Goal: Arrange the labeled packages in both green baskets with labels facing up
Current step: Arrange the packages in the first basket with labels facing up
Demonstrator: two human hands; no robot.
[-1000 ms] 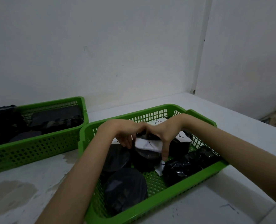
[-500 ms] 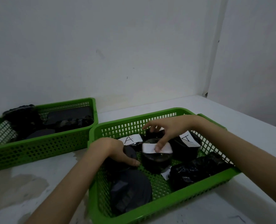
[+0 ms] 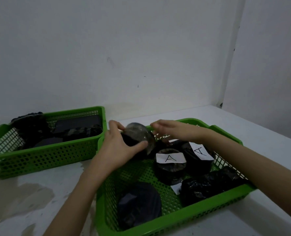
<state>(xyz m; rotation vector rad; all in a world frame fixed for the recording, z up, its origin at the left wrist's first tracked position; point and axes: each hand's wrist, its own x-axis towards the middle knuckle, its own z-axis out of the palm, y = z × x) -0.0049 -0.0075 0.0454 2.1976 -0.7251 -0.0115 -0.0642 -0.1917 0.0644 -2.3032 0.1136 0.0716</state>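
Progress looked partial: 2 packages (image 3: 170,160) in the near basket (image 3: 175,217) showed "A" labels. Left hand (image 3: 119,147) gripped a lifted round package (image 3: 138,138), right hand (image 3: 172,130) loosely open, perhaps touching it; far basket (image 3: 39,157) showed no labels.

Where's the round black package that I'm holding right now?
In the head view it is centre frame, lifted over the far left corner of the near green basket, gripped by your left hand, just left of the A-labeled package.
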